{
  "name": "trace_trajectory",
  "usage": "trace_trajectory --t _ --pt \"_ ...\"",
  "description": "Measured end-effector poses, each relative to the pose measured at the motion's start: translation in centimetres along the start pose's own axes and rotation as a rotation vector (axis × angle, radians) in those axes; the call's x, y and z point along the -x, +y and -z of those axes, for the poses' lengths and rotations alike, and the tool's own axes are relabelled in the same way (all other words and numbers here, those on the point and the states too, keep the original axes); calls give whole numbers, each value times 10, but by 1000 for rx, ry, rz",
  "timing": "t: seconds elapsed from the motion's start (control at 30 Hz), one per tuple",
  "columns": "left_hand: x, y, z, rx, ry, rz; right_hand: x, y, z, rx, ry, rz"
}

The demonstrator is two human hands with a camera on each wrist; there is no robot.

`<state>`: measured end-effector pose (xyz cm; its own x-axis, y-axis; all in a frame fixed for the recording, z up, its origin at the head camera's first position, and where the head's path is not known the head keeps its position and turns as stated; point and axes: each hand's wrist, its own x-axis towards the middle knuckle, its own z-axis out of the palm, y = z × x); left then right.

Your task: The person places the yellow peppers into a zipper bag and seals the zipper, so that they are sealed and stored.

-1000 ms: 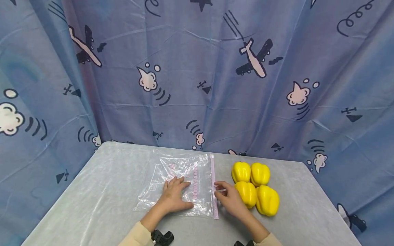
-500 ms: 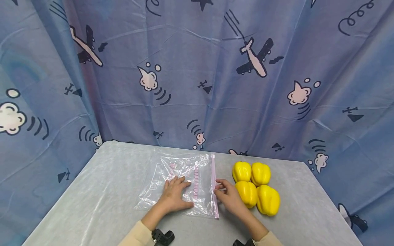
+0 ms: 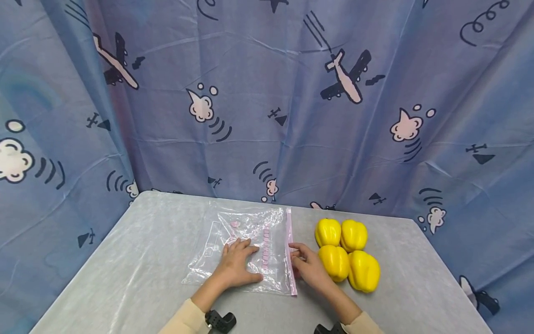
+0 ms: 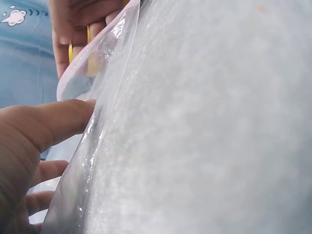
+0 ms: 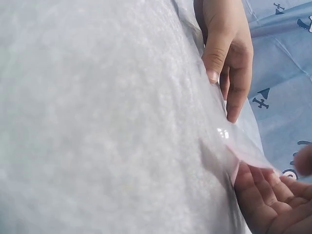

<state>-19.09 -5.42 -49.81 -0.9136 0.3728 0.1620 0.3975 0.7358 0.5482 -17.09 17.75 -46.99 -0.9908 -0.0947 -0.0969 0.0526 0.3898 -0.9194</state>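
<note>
A clear zip bag [image 3: 250, 218] with pink printing lies flat on the table, its pink-edged mouth [image 3: 289, 222] facing right. My left hand [image 3: 237, 265] rests on the bag with fingers and thumb spread. In the left wrist view the left thumb [image 4: 63, 119] presses the film. My right hand [image 3: 310, 268] is at the pink edge. Its fingers [image 5: 265, 190] touch the raised edge in the right wrist view, with the blurred thumb [image 5: 304, 160] apart from them. Close behind the right hand sits a yellow bell pepper [image 3: 334, 263].
More yellow bell peppers [image 3: 354, 235] are grouped to the right of the bag, touching one another. The table [image 3: 137, 260] has a whitish cover. A blue printed curtain [image 3: 233, 93] hangs behind and at both sides.
My right hand's fingers have shifted slightly left, onto the pink edge. The left hand and the bell peppers stay where they were.
</note>
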Motion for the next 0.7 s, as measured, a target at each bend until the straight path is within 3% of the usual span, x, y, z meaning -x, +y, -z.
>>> trace_trajectory --t 0.2,0.43,0.7 --pt "0 1 1 -10 -4 2 -4 5 1 -57 -40 40" --pt "0 4 3 -44 2 9 0 -3 4 -28 -88 96" --pt "-1 11 3 -79 67 -6 -9 14 4 -19 -92 121"
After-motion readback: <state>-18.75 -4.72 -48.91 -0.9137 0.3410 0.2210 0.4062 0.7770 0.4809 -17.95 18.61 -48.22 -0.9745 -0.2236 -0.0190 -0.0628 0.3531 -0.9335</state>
